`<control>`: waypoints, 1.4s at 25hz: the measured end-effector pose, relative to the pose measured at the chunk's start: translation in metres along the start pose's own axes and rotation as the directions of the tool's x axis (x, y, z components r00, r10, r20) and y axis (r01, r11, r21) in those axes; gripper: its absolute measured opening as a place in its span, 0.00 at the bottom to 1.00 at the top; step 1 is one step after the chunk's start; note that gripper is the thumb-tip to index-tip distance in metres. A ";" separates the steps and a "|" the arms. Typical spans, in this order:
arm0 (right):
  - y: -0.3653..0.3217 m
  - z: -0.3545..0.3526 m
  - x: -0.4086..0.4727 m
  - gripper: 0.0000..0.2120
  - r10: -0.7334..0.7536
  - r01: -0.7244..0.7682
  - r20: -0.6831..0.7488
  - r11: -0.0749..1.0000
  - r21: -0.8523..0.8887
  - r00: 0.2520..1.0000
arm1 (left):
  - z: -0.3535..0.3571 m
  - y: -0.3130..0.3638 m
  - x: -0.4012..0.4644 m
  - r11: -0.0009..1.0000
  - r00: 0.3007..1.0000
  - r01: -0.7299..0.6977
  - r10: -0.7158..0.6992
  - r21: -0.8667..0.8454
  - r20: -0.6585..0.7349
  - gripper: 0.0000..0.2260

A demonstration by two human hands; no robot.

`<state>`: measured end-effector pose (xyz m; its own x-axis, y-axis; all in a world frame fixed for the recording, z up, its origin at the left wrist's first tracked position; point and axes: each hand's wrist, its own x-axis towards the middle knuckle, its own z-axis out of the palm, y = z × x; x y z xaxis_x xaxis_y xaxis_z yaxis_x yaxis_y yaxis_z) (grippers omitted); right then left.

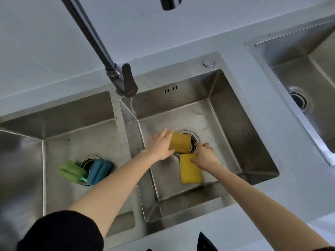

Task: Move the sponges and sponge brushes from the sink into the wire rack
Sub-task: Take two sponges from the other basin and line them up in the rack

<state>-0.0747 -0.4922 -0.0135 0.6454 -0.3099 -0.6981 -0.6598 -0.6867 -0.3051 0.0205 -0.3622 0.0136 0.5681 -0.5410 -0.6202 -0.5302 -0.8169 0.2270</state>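
Observation:
Two yellow sponges lie in the middle sink basin (226, 113). The far sponge (180, 143) rests over the drain, and my left hand (160, 146) grips its left edge with fingers around it. The near sponge (190, 169) lies flat on the basin floor, and my right hand (205, 156) pinches its upper right corner. In the left basin (54, 116) a green sponge brush (72, 172) and a blue sponge brush (98, 171) lie side by side by that drain. No wire rack is in view.
A dark faucet (116, 73) rises from the rim between the two basins, its spout (170, 2) overhead. A third steel basin (308, 51) sits at the right. Grey countertop (290, 178) surrounds the sinks.

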 end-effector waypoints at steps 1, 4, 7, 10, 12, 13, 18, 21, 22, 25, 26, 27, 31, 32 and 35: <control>0.002 0.000 0.004 0.27 0.024 -0.024 -0.004 0.999 0.024 1.000 | 0.002 0.000 0.006 1.000 1.000 0.012 -0.012 0.000 0.004 0.35; 0.008 0.003 0.012 0.25 0.071 -0.072 0.022 0.994 0.084 0.997 | 0.006 -0.001 0.022 1.000 1.000 0.029 -0.029 -0.003 0.012 0.35; 0.012 0.007 0.019 0.24 0.090 -0.098 0.062 0.985 0.140 0.994 | 0.011 -0.001 0.032 0.999 1.000 0.031 -0.031 -0.038 0.004 0.34; 0.012 0.009 0.023 0.22 0.104 -0.117 0.084 0.979 0.169 0.991 | 0.018 -0.001 0.038 0.995 0.999 0.039 -0.040 -0.094 -0.007 0.32; 0.012 0.010 0.024 0.22 0.113 -0.127 0.084 0.975 0.184 0.990 | 0.023 -0.001 0.038 0.989 0.998 0.058 -0.061 -0.134 -0.017 0.29; 0.012 0.011 0.025 0.22 0.116 -0.130 0.084 0.973 0.192 0.990 | 0.024 -0.003 0.038 0.985 0.997 0.075 -0.079 -0.154 -0.020 0.28; 0.010 0.012 0.019 0.22 0.136 -0.150 0.076 0.959 0.242 0.988 | 0.025 -0.012 0.030 0.956 0.986 0.167 -0.166 -0.243 0.022 0.24; 0.006 0.009 0.010 0.21 0.128 -0.136 0.046 0.950 0.282 0.991 | 0.019 -0.015 0.024 0.942 0.983 0.173 -0.182 -0.287 -0.004 0.21; 0.005 0.006 0.007 0.20 0.125 -0.128 0.029 0.945 0.302 0.992 | 0.016 -0.016 0.022 0.938 0.983 0.168 -0.181 -0.303 -0.013 0.21; -0.001 -0.007 -0.002 0.19 0.119 -0.098 -0.033 0.920 0.379 0.992 | 0.005 -0.019 0.014 0.914 0.980 0.162 -0.192 -0.372 -0.044 0.20; -0.004 -0.013 -0.006 0.19 0.111 -0.079 -0.056 0.911 0.405 0.992 | 0.000 -0.019 0.009 0.907 0.978 0.156 -0.197 -0.392 -0.068 0.20; -0.007 -0.019 -0.010 0.18 0.103 -0.060 -0.078 0.901 0.429 0.992 | -0.006 -0.019 0.005 0.901 0.975 0.147 -0.203 -0.408 -0.096 0.19; -0.017 -0.039 -0.027 0.18 0.067 0.027 -0.173 0.873 0.487 0.983 | -0.027 -0.015 -0.021 0.882 0.946 0.080 -0.214 -0.464 -0.244 0.19; -0.020 -0.043 -0.031 0.18 0.053 0.050 -0.193 0.869 0.493 0.980 | -0.030 -0.014 -0.029 0.882 0.934 0.055 -0.211 -0.469 -0.288 0.19; -0.030 -0.054 -0.044 0.17 0.012 0.114 -0.237 0.852 0.511 0.972 | -0.038 -0.017 -0.051 0.889 0.892 -0.001 -0.206 -0.458 -0.403 0.19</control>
<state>-0.0626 -0.4936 0.0609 0.7100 -0.4650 -0.5288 -0.6855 -0.2845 -0.6702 0.0244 -0.3287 0.0703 0.8696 -0.3944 -0.2970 -0.1838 -0.8170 0.5466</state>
